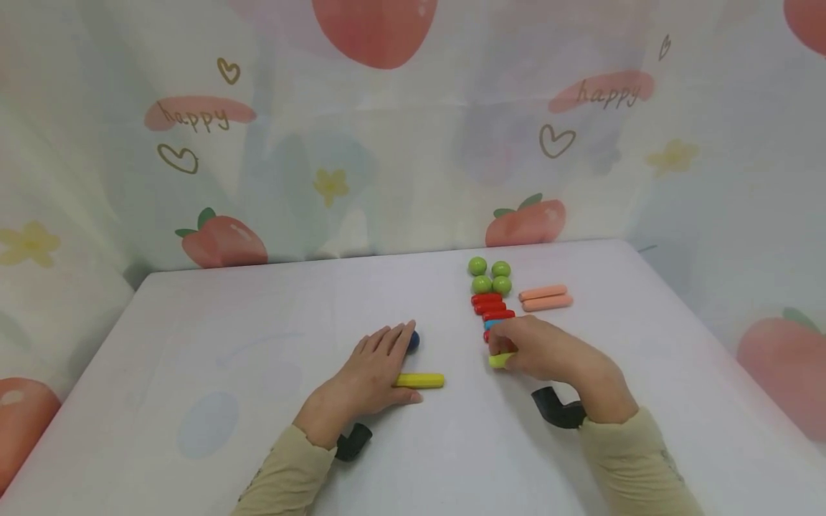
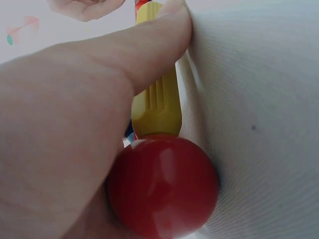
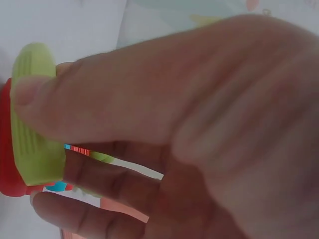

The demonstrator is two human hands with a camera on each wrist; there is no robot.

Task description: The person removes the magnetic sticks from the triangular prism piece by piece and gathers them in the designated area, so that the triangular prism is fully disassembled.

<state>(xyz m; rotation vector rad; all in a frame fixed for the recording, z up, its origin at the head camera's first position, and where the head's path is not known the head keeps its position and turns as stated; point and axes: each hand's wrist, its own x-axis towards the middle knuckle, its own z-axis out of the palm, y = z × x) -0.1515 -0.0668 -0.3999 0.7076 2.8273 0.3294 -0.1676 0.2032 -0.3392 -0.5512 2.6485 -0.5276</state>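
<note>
In the head view my right hand [image 1: 542,347] pinches a yellow-green ridged stick [image 3: 35,119] between thumb and fingers, at the near end of a row of short sticks. Most of these are red sticks [image 1: 490,307], with one blue stick [image 1: 493,324] among them. My left hand [image 1: 371,380] lies palm down with its fingers straight, over a yellow ridged stick [image 1: 422,380] that sticks out past the thumb. Beside its fingertips a dark blue ball [image 1: 414,340] shows partly. Beneath that palm, in the left wrist view, a red ball [image 2: 163,186] sits at the stick's end.
Several green balls [image 1: 489,276] stand in a cluster at the row's far end. Two pinkish-orange sticks [image 1: 547,298] lie to their right. The white table [image 1: 213,344] meets a printed cloth backdrop [image 1: 413,158] at the back. Black wrist devices [image 1: 558,408] sit at both wrists.
</note>
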